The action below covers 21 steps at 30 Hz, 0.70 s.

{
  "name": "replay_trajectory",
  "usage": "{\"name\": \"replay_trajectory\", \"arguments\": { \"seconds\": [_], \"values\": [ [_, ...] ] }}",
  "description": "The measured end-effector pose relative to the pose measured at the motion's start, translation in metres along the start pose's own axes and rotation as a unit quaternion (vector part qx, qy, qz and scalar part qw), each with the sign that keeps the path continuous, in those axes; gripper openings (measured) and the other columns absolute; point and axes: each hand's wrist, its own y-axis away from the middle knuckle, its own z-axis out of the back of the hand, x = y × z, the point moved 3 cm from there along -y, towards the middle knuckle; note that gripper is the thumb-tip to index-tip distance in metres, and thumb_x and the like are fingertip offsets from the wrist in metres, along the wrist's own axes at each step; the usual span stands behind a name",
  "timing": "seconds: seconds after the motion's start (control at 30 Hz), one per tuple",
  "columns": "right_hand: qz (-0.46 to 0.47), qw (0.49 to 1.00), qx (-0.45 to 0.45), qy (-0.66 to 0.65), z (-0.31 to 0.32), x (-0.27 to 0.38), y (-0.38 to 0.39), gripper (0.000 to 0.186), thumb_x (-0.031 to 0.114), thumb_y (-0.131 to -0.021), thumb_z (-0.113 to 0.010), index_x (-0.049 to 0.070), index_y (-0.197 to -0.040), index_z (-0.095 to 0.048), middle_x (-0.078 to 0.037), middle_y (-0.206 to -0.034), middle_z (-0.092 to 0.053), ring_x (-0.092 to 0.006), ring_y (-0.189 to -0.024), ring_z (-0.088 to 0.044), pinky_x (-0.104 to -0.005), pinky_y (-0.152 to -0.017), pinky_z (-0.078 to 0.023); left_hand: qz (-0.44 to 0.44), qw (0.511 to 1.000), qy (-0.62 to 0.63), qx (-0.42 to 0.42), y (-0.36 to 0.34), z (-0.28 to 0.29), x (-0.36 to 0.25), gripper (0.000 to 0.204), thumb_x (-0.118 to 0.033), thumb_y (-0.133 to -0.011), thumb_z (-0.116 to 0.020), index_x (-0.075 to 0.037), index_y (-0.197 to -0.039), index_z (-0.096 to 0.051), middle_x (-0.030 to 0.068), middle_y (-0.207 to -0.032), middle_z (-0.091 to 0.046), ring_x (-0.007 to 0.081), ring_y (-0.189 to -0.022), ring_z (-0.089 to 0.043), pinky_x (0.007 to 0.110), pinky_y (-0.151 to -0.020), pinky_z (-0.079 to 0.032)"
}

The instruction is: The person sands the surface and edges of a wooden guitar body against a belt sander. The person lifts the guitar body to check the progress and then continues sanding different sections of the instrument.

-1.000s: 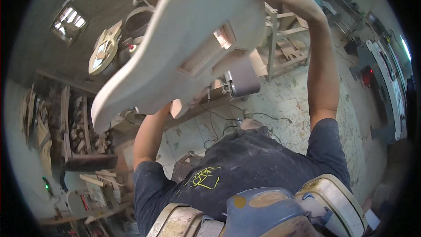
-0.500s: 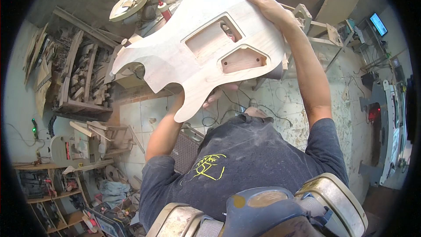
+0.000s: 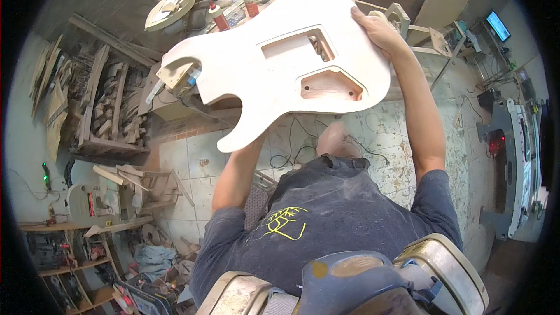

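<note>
A pale, unpainted electric guitar body is held out over the floor, with two curved horns toward the left. Two recesses are cut into its face, one roughly rectangular and one angular with small dark holes. My right hand grips its right edge, thumb on the face and fingers behind it. From below, my left forearm reaches under the lower horn. The body hides my left hand, so its fingers do not show.
Behind the body, a workbench carries two red-and-white bottles. Another guitar-shaped wooden piece is at the back left. A rack of wood offcuts stands left, above cluttered shelves. Cables trail across the tiled floor.
The guitar body has moved slightly right and toward me and turned a little, with my right hand moving along. Fingers of my left hand that showed below its edge are now hidden.
</note>
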Motion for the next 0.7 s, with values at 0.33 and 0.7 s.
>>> {"name": "replay_trajectory", "arguments": {
  "seconds": [0.33, 0.7],
  "values": [
    [0.007, 0.983, 0.025, -0.182, -0.009, -0.04, 0.033, 0.059, 0.044, -0.102, -0.049, -0.013, -0.115, -0.061, -0.015, -0.1, -0.069, -0.0148, -0.084, -0.066, -0.0266, -0.073, -0.053, -0.014, 0.988, -0.005, -0.152, -0.026, -0.004, 0.017, 0.049, -0.045, -0.1, -0.044, -0.004, -0.126, -0.053, 0.0116, -0.119, -0.06, 0.0219, -0.104, -0.061, 0.041, -0.085, -0.056],
    [0.045, 0.974, -0.014, -0.221, -0.023, -0.047, 0.096, 0.058, 0.043, -0.101, -0.051, -0.011, -0.124, -0.054, -0.016, -0.113, -0.065, -0.0155, -0.099, -0.061, -0.0277, -0.083, -0.049, -0.164, 0.975, -0.144, -0.049, -0.009, 0.003, 0.013, 0.054, -0.048, -0.101, -0.039, -0.006, -0.133, -0.047, 0.0106, -0.125, -0.057, 0.0224, -0.109, -0.058, 0.04, -0.089, -0.054]
  ]
}}
